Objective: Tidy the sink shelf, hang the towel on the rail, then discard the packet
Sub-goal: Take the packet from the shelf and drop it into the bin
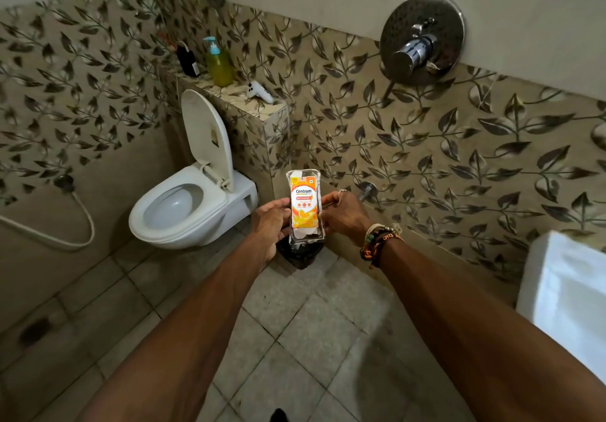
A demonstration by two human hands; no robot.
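So the packet (304, 207) is an orange and white sachet-type pack in clear wrap. It's held upright out in front, with both hands on it: the left hand (272, 221) has its fingers curled round the left edge and the right hand (344, 215) pinches the right edge, so both are gripping it and neither is free. Straight under it on the floor is a small dark bin (300, 256) with what looks like a black liner, tucked between the toilet (183, 212) and the tiled wall. The packet seems to hang right over the bin's mouth but isn't in it yet. My read is that this is the last step, the discard, and it's nearly done: lower or drop it and that's it. I can't check the shelf-tidying or the towel part, since no sink shelf or rail shows from here. There's a white thing (564, 290) at the right edge, but I can't tell if it's the sink or a towel. Further out, the toilet lid is up, a ledge (262, 110) behind it holds a yellow soap bottle (218, 64), and there are beaded bracelets (377, 241) on the right wrist.
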